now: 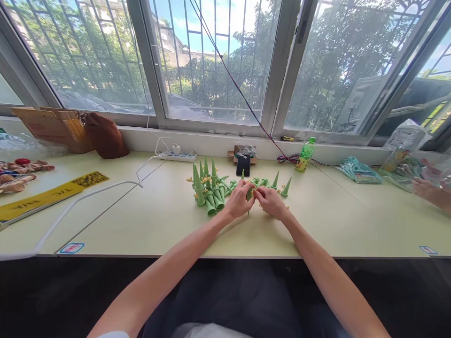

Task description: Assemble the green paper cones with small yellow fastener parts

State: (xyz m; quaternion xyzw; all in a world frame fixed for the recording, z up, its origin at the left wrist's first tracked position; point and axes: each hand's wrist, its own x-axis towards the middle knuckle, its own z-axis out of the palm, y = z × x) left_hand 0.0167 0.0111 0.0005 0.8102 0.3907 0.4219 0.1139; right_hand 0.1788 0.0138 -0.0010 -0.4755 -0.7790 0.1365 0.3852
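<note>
My left hand point(238, 200) and my right hand point(269, 201) meet at the middle of the pale table point(158, 225), both closed around one green cone-shaped plastic piece point(249, 193) held between them. Just left of my left hand lies a pile of green cones point(210, 190), some upright, some on their sides. More green cones point(278, 184) stand and lie behind my right hand, with small yellowish bits among them.
A black phone point(243, 165) leans behind the cones. A white power strip point(177, 155) and its cable point(88, 195) run left. A green bottle point(305, 155), plastic bags point(359, 171), a brown pouch point(104, 135), cardboard point(49, 124), a yellow strip point(45, 197). Another person's hand point(428, 190) rests at right.
</note>
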